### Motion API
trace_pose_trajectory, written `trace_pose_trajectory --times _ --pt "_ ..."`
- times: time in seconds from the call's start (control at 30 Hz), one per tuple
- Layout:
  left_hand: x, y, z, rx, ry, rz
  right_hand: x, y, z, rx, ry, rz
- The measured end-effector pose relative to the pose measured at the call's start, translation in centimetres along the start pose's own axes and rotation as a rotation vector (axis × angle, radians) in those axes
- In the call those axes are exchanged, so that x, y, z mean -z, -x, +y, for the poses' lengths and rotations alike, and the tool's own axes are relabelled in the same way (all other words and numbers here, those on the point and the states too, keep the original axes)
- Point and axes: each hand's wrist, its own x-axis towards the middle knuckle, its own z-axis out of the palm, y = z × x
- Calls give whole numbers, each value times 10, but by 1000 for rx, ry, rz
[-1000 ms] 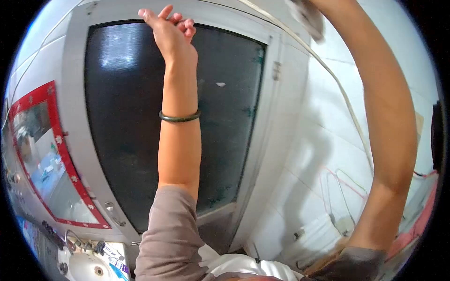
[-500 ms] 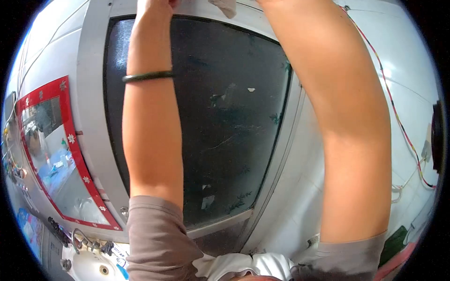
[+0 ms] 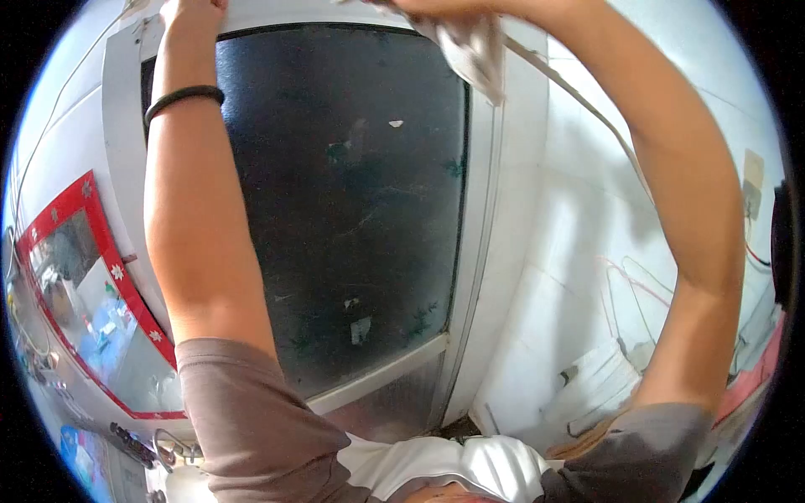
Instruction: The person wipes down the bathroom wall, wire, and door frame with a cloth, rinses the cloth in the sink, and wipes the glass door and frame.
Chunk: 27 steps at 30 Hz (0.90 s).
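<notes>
Head view: right hand [image 3: 436, 7] grips a cloth [image 3: 475, 57]; left hand [image 3: 193, 12] partly cropped.

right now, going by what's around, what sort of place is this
Probably a washroom, though only part shows: a white sink sits at the picture's lower left, a red-framed mirror hangs near it, and the wall on the right is white tile.

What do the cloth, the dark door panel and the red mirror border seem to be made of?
Cloth: soft, matt fabric, judging by its limp folds; fibre unclear.

Dark door panel: probably glass, smooth and glossy, given the pale sheen at its upper left.

Red mirror border: possibly plastic or painted wood; the red with white flower shapes leaves it open.
</notes>
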Motion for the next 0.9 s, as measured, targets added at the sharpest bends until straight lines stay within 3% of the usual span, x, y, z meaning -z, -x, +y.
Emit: trace_pose_trajectory --times 0.03,0.07,0.13,0.2,0.3,0.33,0.5,0.7,0.83,0.9 --pt "5 -8 -3 25 21 -15 1 28 -4 -70 -96 -34" --pt "40 -75 -22 50 -6 -142 -20 45 9 -40 28 67" --pt "43 -103 -20 44 -119 -152 -71 89 28 92 364 476" --pt "38 -86 -20 48 -33 -189 -75 128 32 48 475 418" --pt "21 -65 -13 59 -85 -1 -86 179 43 18 520 429" --pt "40 -98 -22 40 -47 -158 -90 196 49 1 533 411" --pt "58 -139 -36 55 17 -211 -113 267 66 -76 531 317" --pt "44 -72 -42 -104 -132 24 -104 341 81 -158 609 244" --pt "32 56 -45 -340 -236 -11 -91 410 49 -543 471 285" --pt "18 140 -54 -359 -227 -119 -109 442 20 -933 39 546"
